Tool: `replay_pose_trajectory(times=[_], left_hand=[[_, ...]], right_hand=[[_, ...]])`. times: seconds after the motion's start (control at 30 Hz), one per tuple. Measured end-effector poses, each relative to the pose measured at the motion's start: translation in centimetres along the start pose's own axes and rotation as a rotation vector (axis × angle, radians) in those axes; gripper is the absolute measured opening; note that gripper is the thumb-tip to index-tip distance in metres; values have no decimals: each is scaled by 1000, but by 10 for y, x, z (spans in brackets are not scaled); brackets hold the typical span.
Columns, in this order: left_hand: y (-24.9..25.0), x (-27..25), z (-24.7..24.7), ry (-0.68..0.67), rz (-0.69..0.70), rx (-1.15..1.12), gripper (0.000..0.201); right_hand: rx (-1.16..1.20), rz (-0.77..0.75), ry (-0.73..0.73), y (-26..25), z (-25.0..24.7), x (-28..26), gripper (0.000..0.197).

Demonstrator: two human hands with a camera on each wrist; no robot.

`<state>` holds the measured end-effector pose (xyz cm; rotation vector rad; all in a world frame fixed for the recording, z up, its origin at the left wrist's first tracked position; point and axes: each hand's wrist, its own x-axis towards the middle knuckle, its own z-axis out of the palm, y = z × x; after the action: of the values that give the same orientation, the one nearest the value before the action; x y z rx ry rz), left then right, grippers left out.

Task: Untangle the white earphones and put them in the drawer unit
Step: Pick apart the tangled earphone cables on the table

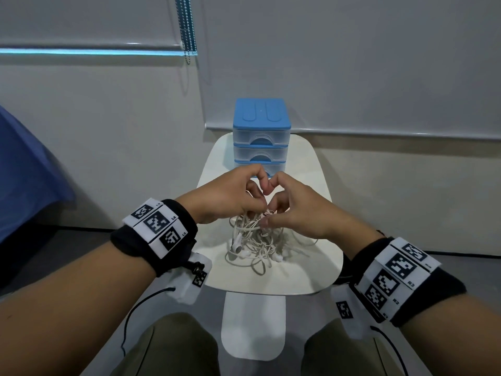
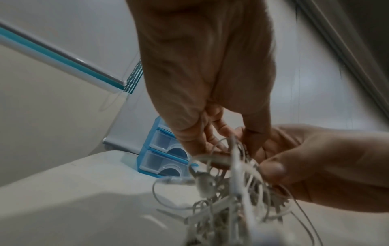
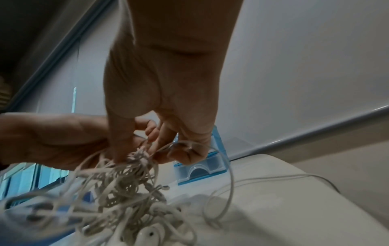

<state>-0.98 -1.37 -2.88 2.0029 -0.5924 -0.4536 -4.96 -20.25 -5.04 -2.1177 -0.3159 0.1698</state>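
Both hands work at the top of one tangled bundle of white earphones. The left hand pinches some cords of the knot between its thumb and curled fingers, and the right hand pinches the same knot from the other side; the two hands almost touch each other above it. From this grip the bundle hangs down, and its lower loops and several earbuds rest on the small white table just under the hands. One thin cord goes out to the right of the grip and lies loose on the table. In the right wrist view the fingertips are curled in, with a cord running across them.

Behind the grip, on the far side of the table, stands the blue drawer unit with three clear drawers, all closed. It is near the hands but apart from the earphones.
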Motion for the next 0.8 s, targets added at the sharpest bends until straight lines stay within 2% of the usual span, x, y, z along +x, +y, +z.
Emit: replay_pose_trajectory(times=[0.2, 0.37, 0.53, 0.7, 0.8], left_hand=[[-3, -1, -4, 115, 62, 12, 30], [-5, -7, -9, 209, 236, 366, 24], [-7, -12, -4, 141, 271, 488, 13], [-7, -10, 1, 200, 274, 569, 11], [-5, -10, 1, 178, 300, 590, 11]], right_hand=[[74, 17, 84, 6, 2, 6, 42], [184, 72, 67, 8, -2, 4, 42], [246, 91, 59, 11, -6, 3, 41], [307, 86, 47, 10, -11, 1, 39], [330, 88, 43, 11, -14, -1, 39]])
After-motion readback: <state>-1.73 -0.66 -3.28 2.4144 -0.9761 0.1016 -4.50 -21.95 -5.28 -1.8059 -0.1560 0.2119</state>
